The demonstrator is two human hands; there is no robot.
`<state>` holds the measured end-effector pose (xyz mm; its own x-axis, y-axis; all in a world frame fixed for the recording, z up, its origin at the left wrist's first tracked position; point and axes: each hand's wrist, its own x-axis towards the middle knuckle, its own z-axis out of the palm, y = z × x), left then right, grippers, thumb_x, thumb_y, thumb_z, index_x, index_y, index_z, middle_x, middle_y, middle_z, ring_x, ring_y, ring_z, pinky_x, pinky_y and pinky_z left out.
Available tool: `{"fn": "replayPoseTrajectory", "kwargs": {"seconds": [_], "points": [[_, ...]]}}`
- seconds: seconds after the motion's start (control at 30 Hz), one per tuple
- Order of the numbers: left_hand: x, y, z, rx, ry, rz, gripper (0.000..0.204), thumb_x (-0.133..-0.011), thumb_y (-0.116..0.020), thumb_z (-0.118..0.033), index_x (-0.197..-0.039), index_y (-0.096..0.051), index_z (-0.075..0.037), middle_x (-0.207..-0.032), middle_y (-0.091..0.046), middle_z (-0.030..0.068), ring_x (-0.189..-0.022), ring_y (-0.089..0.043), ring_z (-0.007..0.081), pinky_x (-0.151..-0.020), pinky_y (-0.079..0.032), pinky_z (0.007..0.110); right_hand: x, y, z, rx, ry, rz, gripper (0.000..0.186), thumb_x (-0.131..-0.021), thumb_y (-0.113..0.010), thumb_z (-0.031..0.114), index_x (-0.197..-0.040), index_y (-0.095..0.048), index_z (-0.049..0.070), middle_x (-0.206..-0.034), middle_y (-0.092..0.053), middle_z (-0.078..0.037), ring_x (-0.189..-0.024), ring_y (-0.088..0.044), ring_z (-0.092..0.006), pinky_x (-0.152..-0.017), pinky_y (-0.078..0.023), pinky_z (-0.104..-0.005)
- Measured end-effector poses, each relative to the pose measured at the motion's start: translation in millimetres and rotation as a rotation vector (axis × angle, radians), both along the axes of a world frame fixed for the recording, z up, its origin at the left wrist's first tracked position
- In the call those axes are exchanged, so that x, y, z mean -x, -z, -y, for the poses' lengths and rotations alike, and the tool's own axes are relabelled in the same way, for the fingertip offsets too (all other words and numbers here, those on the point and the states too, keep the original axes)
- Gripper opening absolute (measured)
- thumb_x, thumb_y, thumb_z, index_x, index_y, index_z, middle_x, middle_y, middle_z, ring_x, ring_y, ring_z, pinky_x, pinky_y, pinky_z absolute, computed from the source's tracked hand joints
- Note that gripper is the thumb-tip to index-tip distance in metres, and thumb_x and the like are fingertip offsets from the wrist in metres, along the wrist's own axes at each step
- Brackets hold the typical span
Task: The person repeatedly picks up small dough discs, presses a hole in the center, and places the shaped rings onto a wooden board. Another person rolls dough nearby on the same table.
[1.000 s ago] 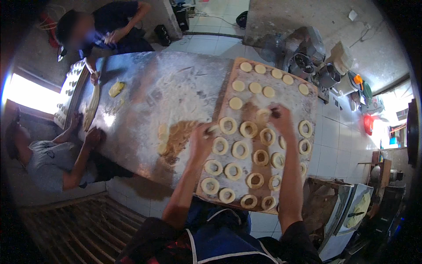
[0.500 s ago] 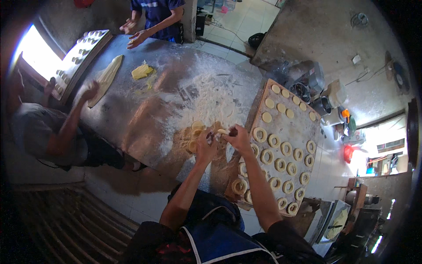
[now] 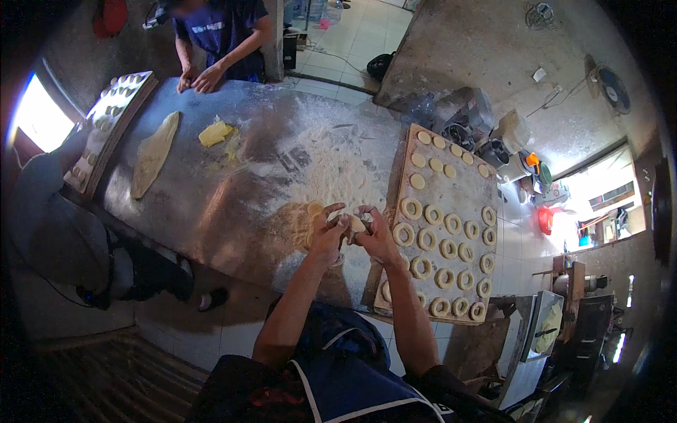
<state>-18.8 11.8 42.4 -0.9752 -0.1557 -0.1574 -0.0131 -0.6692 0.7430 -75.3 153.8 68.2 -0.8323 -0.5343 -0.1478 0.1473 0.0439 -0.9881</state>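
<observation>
My left hand (image 3: 328, 233) and right hand (image 3: 374, 234) are closed around a small pale piece of dough (image 3: 356, 224) above the floured metal table (image 3: 247, 183). Some flat dough discs (image 3: 314, 210) lie just left of my hands, partly hidden by them. To my right, a wooden board (image 3: 465, 190) carries rows of dough rings (image 3: 448, 248), with several solid discs (image 3: 436, 165) in its upper part. Loose flour (image 3: 331, 162) is spread beyond my hands.
A long dough strip (image 3: 154, 155), a yellow lump (image 3: 215, 132) and a tray (image 3: 88, 176) of small pieces are on the left. One co-worker (image 3: 218, 39) stands at the far end, another (image 3: 56, 225) at the left. Pots (image 3: 493, 151) line the right wall.
My hands moved left from over the board and came together on the dough piece. The far co-worker's hands lowered to the table. The left co-worker drew back from the dough strip.
</observation>
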Motion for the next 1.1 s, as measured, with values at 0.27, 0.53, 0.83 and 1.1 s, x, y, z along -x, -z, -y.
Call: {"fn": "replayPoseTrajectory", "kwargs": {"seconds": [0.27, 0.53, 0.83, 1.1], "points": [[4, 7, -17, -0.062, -0.041, -0.088, 0.04, -0.077, -0.045, 0.002, -0.117, -0.045, -0.002, -0.094, -0.056, 0.007, -0.078, -0.058, 0.0166, -0.067, -0.05, 0.029, 15, 28, -9, -0.368, 0.228, -0.061, 0.033, -0.092, -0.046, 0.031, -0.101, -0.057, 0.001, -0.085, -0.061, -0.012, -0.08, -0.06, -0.0229, -0.073, -0.048, -0.0361], [31, 12, -64, 1.031, -0.382, -0.185, 0.021, -0.097, -0.047, -0.026, -0.098, -0.051, -0.006, -0.088, -0.054, 0.009, -0.071, -0.056, 0.0203, -0.06, -0.048, 0.036, 16, 35, -23, -0.349, 0.339, -0.413, 0.037, -0.097, -0.045, 0.035, -0.093, -0.063, 0.003, -0.076, -0.06, -0.011, -0.072, -0.059, -0.023, -0.064, -0.045, -0.0414], [64, 0, -126, 0.725, -0.176, -0.021, 0.034, -0.098, -0.041, -0.039, -0.088, -0.053, -0.009, -0.071, -0.057, 0.0062, -0.051, -0.049, 0.0233, -0.052, -0.043, 0.039, 29, 9, -83, -0.268, 0.391, -0.432, 0.048, -0.096, -0.048, 0.039, -0.07, -0.058, -0.001, -0.057, -0.046, -0.005, -0.055, -0.041, -0.0118, -0.053, -0.035, -0.0354], [121, 10, -189, 0.951, -0.078, -0.244, 0.031, -0.099, -0.043, -0.031, -0.096, -0.056, -0.003, -0.074, -0.056, 0.0047, -0.058, -0.054, 0.0187, -0.052, -0.045, 0.036, 57, -1, -159, -0.241, 0.469, -0.344, 0.056, -0.096, -0.047, 0.045, -0.066, -0.051, -0.002, -0.053, -0.044, -0.005, -0.051, -0.038, -0.0159, -0.05, -0.033, -0.0386]]}}
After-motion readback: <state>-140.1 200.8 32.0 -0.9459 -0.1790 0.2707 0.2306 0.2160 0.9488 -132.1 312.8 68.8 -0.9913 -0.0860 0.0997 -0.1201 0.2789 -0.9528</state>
